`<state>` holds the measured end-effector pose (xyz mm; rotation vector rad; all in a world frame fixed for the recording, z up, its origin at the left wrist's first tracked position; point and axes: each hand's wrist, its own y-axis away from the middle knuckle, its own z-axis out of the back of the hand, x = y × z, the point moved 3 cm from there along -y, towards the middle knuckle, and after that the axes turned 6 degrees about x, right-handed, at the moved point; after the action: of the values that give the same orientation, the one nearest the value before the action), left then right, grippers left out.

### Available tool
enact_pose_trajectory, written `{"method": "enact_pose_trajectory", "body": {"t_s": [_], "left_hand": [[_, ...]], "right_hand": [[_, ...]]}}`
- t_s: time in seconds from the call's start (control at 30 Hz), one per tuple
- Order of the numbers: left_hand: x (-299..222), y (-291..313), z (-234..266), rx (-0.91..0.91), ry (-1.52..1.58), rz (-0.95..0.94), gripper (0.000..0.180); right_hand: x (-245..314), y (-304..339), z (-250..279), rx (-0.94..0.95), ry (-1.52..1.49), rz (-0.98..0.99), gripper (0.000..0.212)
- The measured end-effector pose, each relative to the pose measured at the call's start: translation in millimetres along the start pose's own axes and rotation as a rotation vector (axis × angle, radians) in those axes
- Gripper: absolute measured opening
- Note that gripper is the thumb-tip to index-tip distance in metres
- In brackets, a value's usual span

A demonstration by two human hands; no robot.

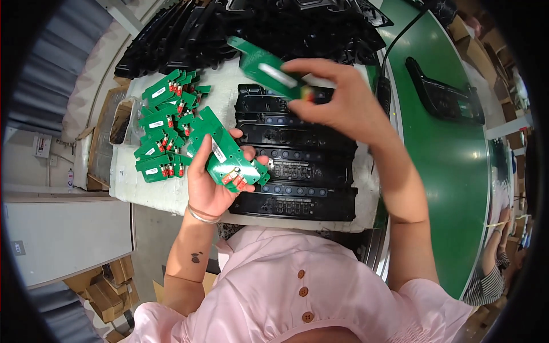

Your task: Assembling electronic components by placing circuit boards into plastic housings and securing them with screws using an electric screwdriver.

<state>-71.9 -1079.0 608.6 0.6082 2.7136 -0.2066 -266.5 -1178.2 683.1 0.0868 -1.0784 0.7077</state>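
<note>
My left hand (213, 182) is closed around a small stack of green circuit boards (207, 128) with white labels and red connectors at the lower end. Raised over the black panels, my right hand (341, 103) pinches a single green circuit board (266, 70), slightly blurred by motion. Below it, several black plastic panels (297, 136) lie in a row on the white work surface (137, 193); the near ones show digit-shaped cutouts and round button spots. Left of my left hand, more green circuit boards (157, 123) lie in overlapping piles, their red connectors facing right.
Black plastic parts (251, 28) are heaped along the far side. At the right runs a green conveyor belt (440, 188) with one black panel (440, 94) on it. A small open box (122, 123) stands at the left edge. A person's striped sleeve (489, 286) shows far right.
</note>
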Motion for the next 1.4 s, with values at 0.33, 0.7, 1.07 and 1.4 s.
{"method": "enact_pose_trajectory", "body": {"t_s": [0.33,0.7,1.07,1.4], "left_hand": [[-27.7,-29.3,17.4,-0.154,-0.166,-0.067,0.053],[-39.4,-63.0,50.7,-0.114,-0.019,-0.006,0.057],[-39.3,-59.4,53.2,-0.127,-0.065,-0.030,0.063],[-37.3,-60.0,58.5,-0.146,-0.126,-0.029,0.067]], "right_hand": [[-69.3,-7.4,2.9,0.225,0.599,0.134,0.034],[-82.9,-12.8,-18.1,0.242,0.584,0.007,0.036],[-84.6,-7.8,-7.8,0.140,0.572,0.009,0.032],[-94.9,-1.2,-3.4,0.093,0.576,-0.054,0.024]]}}
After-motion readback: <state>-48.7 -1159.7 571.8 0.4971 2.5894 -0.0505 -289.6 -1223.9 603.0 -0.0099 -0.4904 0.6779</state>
